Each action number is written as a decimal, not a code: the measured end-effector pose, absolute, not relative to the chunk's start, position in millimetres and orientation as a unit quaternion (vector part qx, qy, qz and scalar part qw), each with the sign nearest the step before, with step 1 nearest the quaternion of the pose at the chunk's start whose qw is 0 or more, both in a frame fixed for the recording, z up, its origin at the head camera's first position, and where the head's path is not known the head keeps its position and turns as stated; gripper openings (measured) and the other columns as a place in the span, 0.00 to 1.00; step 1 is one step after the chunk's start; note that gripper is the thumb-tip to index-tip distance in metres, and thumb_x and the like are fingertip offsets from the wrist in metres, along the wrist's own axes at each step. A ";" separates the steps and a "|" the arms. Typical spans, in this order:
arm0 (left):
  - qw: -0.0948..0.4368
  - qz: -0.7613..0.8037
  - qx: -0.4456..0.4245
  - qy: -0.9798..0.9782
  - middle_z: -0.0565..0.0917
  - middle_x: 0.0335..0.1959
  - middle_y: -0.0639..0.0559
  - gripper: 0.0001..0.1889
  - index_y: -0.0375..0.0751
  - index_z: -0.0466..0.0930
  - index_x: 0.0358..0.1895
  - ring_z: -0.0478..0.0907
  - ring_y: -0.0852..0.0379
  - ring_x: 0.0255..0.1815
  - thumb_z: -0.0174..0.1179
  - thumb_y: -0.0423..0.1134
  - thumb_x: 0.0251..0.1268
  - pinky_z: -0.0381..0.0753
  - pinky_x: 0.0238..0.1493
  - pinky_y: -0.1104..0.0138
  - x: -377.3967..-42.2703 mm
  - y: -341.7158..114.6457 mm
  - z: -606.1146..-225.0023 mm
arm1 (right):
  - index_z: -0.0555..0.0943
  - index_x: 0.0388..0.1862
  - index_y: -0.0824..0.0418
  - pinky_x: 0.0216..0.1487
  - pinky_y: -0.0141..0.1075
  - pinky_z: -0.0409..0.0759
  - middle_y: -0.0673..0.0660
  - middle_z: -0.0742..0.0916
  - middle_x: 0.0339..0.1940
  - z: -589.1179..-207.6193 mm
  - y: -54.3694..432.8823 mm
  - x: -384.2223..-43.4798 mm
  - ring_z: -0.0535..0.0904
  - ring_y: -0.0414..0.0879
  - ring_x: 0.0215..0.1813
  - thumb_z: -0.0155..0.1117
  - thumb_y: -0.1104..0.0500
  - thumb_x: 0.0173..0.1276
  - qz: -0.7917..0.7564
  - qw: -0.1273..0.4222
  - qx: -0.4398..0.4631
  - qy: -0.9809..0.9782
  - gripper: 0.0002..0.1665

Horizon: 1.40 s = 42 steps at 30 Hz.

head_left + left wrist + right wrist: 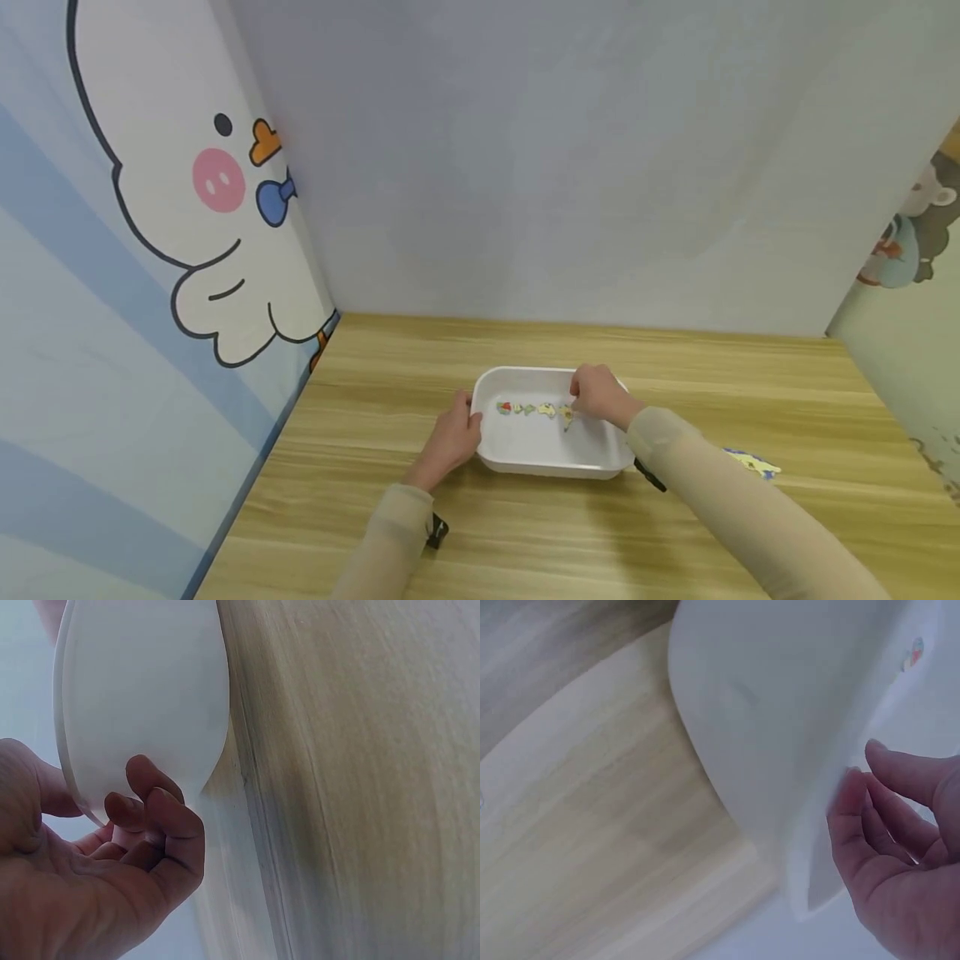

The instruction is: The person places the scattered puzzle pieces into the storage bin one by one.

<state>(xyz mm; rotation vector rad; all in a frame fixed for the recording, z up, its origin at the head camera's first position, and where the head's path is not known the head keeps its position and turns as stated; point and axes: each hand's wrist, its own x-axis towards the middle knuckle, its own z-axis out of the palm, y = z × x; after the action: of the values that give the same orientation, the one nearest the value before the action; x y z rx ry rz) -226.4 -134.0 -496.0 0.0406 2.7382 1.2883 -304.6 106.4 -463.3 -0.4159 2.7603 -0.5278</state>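
A white plastic tray [525,450] with raised walls sits on the wooden table. Along its floor runs a row of several small flat colourful pieces [547,410], one with red at the left end. My left hand [453,433] grips the tray's left end, thumb at the rim and fingers curled against the outer wall [142,682]. Over the right part of the tray is my right hand [603,396], close beside the rightmost piece [567,418]. Its fingers are loosely bent; in the right wrist view nothing shows between thumb [907,772] and forefinger.
To the tray's right, partly behind the right sleeve, lies a flat yellow and blue piece [753,463] on the wooden table [405,367]. A pale wall [570,167] rises behind the table, and a panel with a white cartoon figure [172,167] borders its left.
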 end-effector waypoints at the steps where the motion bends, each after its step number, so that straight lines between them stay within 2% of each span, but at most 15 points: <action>1: 0.059 0.427 0.013 0.902 0.78 0.43 0.33 0.13 0.32 0.63 0.56 0.76 0.50 0.31 0.46 0.33 0.73 0.76 0.29 0.62 -226.5 -134.0 -495.7 | 0.82 0.38 0.71 0.35 0.39 0.78 0.58 0.82 0.32 -461.1 107.8 -304.3 0.77 0.49 0.34 0.69 0.69 0.58 -0.189 0.152 -0.142 0.960 0.10; 14: 0.052 0.420 0.003 0.906 0.78 0.42 0.34 0.12 0.33 0.64 0.54 0.75 0.49 0.33 0.47 0.34 0.73 0.75 0.31 0.61 -226.0 -132.2 -495.9 | 0.82 0.40 0.71 0.38 0.40 0.78 0.57 0.83 0.32 -437.4 130.8 -293.7 0.78 0.49 0.36 0.69 0.68 0.59 -0.214 0.100 -0.187 0.954 0.11; 21: 0.063 0.428 0.009 0.901 0.78 0.40 0.35 0.13 0.31 0.64 0.55 0.75 0.51 0.30 0.46 0.34 0.73 0.75 0.27 0.63 -226.3 -131.4 -496.3 | 0.82 0.39 0.73 0.39 0.42 0.79 0.60 0.84 0.33 -430.4 154.0 -292.7 0.80 0.51 0.37 0.69 0.68 0.59 -0.229 0.074 -0.190 0.952 0.11; 28: 0.061 0.427 0.016 0.902 0.77 0.39 0.35 0.13 0.31 0.62 0.55 0.75 0.50 0.30 0.46 0.33 0.73 0.74 0.27 0.63 -226.2 -133.0 -496.0 | 0.82 0.38 0.73 0.39 0.41 0.79 0.58 0.85 0.30 -426.3 171.1 -294.6 0.81 0.51 0.35 0.69 0.67 0.58 -0.256 0.071 -0.187 0.946 0.11; 36: 0.060 0.423 0.020 0.904 0.77 0.38 0.36 0.13 0.31 0.63 0.56 0.75 0.51 0.29 0.45 0.33 0.73 0.74 0.26 0.63 -226.4 -133.7 -496.0 | 0.82 0.31 0.70 0.36 0.42 0.79 0.55 0.84 0.26 -433.3 201.3 -287.1 0.80 0.48 0.31 0.69 0.68 0.57 -0.258 0.043 -0.201 0.944 0.06; 42: 0.050 0.428 0.027 0.902 0.77 0.41 0.33 0.13 0.30 0.62 0.55 0.75 0.50 0.29 0.45 0.33 0.73 0.74 0.26 0.64 -225.7 -133.6 -496.3 | 0.82 0.32 0.69 0.35 0.41 0.78 0.54 0.83 0.26 -436.5 219.1 -280.3 0.79 0.47 0.30 0.68 0.66 0.60 -0.259 0.056 -0.187 0.946 0.05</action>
<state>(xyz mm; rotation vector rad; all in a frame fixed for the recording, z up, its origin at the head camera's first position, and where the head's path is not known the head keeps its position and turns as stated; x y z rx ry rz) -225.7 -133.6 -496.3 0.0821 2.7459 1.3039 -280.3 219.1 -436.5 -0.5681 2.8696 -0.7861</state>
